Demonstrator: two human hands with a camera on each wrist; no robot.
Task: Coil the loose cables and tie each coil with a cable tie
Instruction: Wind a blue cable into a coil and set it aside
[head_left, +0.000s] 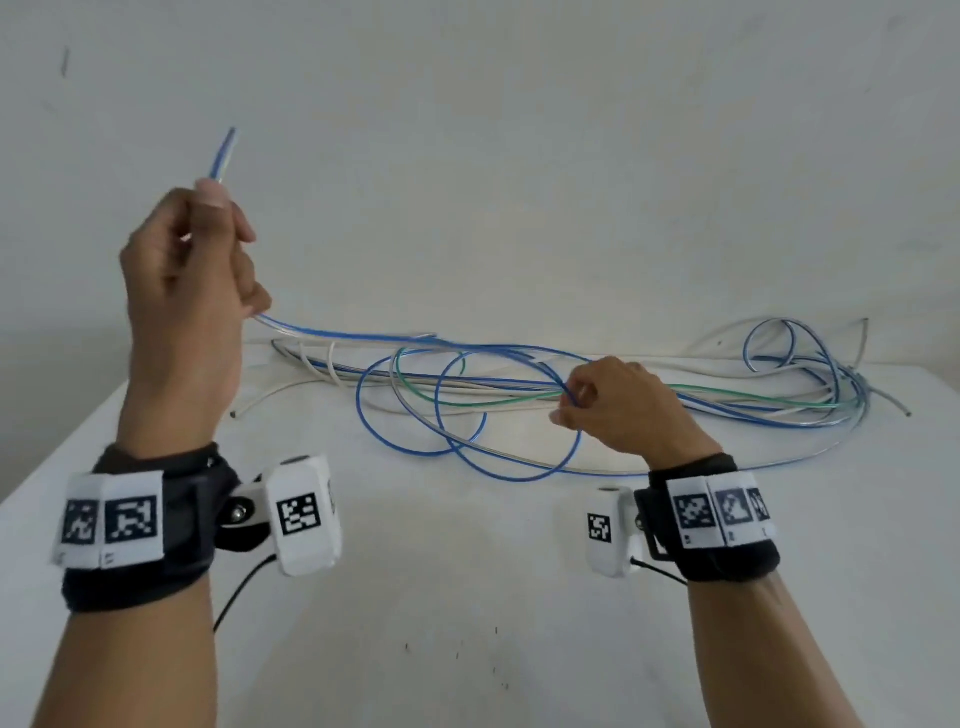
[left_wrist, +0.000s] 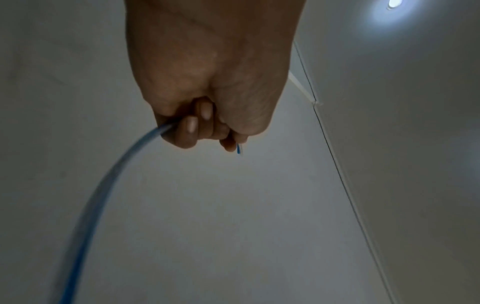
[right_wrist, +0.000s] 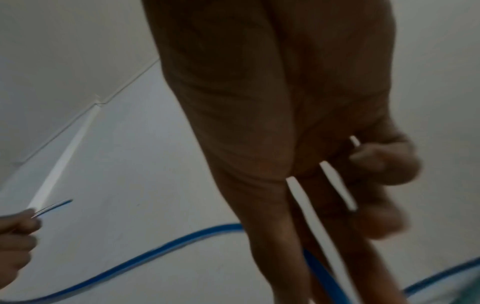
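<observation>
My left hand (head_left: 208, 244) is raised above the table's left side in a fist round a blue cable (head_left: 332, 332), whose free end (head_left: 222, 153) sticks up past the thumb. The left wrist view shows the same fist (left_wrist: 197, 125) with the blue cable (left_wrist: 109, 179) curving down out of it. From that fist the cable slopes down to my right hand (head_left: 582, 400), which pinches it low over a tangle of blue, green and white cables (head_left: 519, 400). In the right wrist view the right hand (right_wrist: 337, 185) is blurred, and a blue cable (right_wrist: 145, 261) passes beneath it.
The cable tangle runs along the back of the white table (head_left: 467, 597), right against the white wall (head_left: 519, 156), with loops (head_left: 779, 343) piled at the far right. A stiff white cable end (head_left: 904, 413) pokes out to the right. No cable tie shows.
</observation>
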